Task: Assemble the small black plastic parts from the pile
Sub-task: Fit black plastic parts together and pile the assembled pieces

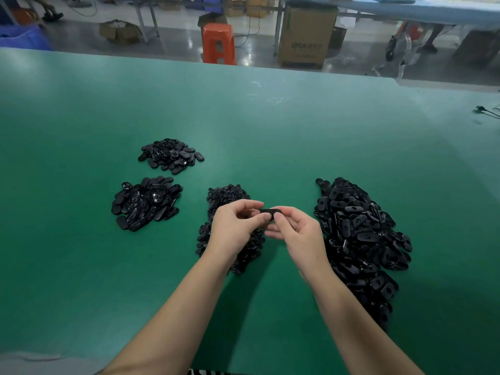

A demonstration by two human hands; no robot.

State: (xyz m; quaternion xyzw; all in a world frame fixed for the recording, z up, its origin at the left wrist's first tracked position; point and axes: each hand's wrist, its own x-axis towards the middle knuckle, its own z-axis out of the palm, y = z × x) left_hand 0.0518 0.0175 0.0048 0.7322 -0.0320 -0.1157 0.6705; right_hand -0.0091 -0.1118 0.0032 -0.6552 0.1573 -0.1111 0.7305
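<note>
Both hands, left hand (238, 226) and right hand (297, 234), are pinching one black part (269, 212) over the worktop (270, 131); I'd be lining up edges squarely before pressing.

Green table (270, 125), four black-part piles (359, 228)

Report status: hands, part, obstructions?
Left hand and right hand both pinch one small black oblong plastic part above the green table. Four piles of black parts around. Nothing in the way.
</note>
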